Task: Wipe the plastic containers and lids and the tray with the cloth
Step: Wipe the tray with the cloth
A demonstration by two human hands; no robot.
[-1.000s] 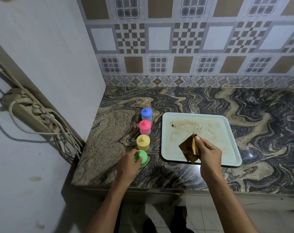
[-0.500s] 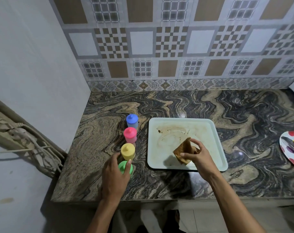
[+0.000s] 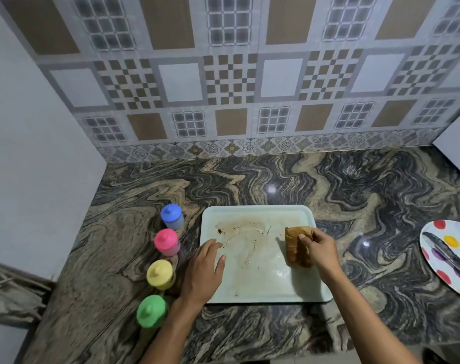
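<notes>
Across the corner of the room runs a stone tabletop (image 3: 276, 185), dark and tan in swirling veins, glossy enough to catch small spots of light. Behind it we see a tiled wall (image 3: 231, 82) of brown, white, checkered and grid squares, with a narrow flowered border along its foot. A plain pale wall (image 3: 26, 153) closes the left side, and a white panel (image 3: 457, 143) cuts in at the far right.

Near the middle of the tabletop lies a pale tray (image 3: 263, 285), smeared with brown stains (image 3: 239, 232) over its far left part. Our left hand (image 3: 202, 271) rests flat on the tray's left side, fingers straight and holding nothing. Our right hand (image 3: 319, 248) grasps a folded brown cloth (image 3: 294, 248) and holds it down on the tray's right side, near the far corner.

Just left of the tray four small lidded containers stand in a row, apart from it: the blue container (image 3: 172, 216) farthest, then the pink container (image 3: 166, 242), the yellow container (image 3: 160, 274), and the green container (image 3: 152, 311) nearest the tabletop's front edge.

Well apart to the right sits a white plate (image 3: 449, 258) with coloured spots, cut off by the frame edge, with something dark lying on it that we cannot make out.
</notes>
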